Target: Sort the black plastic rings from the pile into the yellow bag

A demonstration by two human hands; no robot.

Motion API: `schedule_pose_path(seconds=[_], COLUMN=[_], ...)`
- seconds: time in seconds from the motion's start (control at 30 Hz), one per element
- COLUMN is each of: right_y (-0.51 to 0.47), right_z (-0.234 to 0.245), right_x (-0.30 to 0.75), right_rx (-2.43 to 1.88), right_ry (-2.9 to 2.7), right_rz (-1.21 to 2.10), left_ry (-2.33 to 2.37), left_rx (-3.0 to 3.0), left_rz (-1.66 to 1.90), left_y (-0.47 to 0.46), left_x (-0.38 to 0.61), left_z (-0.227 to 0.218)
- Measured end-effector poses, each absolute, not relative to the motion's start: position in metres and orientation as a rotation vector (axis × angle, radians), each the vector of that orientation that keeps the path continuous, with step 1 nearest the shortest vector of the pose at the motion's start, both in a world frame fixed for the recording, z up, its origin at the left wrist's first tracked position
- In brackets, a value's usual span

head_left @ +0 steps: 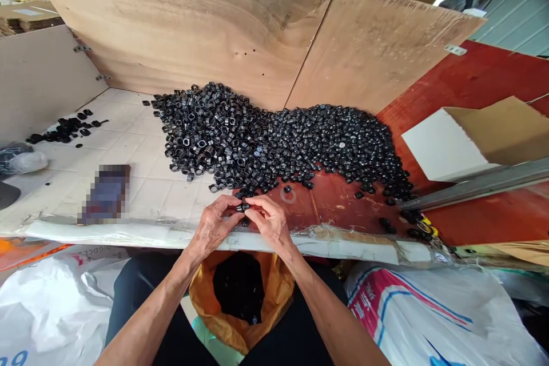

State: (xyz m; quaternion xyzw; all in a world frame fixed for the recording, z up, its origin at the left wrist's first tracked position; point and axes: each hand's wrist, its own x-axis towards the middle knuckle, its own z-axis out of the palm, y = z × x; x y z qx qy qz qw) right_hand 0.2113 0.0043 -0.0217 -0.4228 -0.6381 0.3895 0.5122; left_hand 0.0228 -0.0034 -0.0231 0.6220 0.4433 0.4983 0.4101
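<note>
My left hand [218,221] and my right hand [269,218] meet at the table's front edge, fingers pinched on either side of a small black plastic part [242,207]. Whether it is one piece or two pressed together I cannot tell. Just behind my fingertips begins a heap of black ring-shaped parts [206,131]. It runs rightward into a heap of smaller black caps [334,137]. Below my hands an orange sack [201,297] stands open between my knees, with black pieces inside.
Wooden boards [193,23] wall off the back. On the left lie a blurred flat rectangular object [105,194] and a small cluster of black pieces [66,128]. An open cardboard box [446,143] stands at right behind a metal bar [472,183]. White sacks [429,309] flank my legs.
</note>
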Motion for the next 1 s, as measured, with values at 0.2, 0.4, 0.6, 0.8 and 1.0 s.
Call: schedule_pose_path(seconds=[0.2,0.4,0.6,0.8,1.0], right_y=[0.002,-0.001,0.0,0.0,-0.003], right_z=[-0.025,-0.017,-0.015,-0.016,-0.01], right_x=[0.209,0.209,0.21,0.207,0.211], right_rx=[-1.095,-1.135,-1.138,-1.185,-1.085], right_ry=[-1.529,-1.659,-1.736,-1.739,-1.74], right_rz=[0.896,0.775,0.719,0.553,0.623], left_ry=[1.012,0.987,1.013,1.002,1.069], left_rx=[1.852,1.911,1.912,1.881,1.804], left_rz=[1.376,1.357,1.366,1.327,1.294], left_y=[0.001,0.001,0.0,0.0,-0.003], left_x=[0.019,0.018,0.017,0.017,0.018], left_z=[-0.027,-0.029,-0.03,-0.031,-0.027])
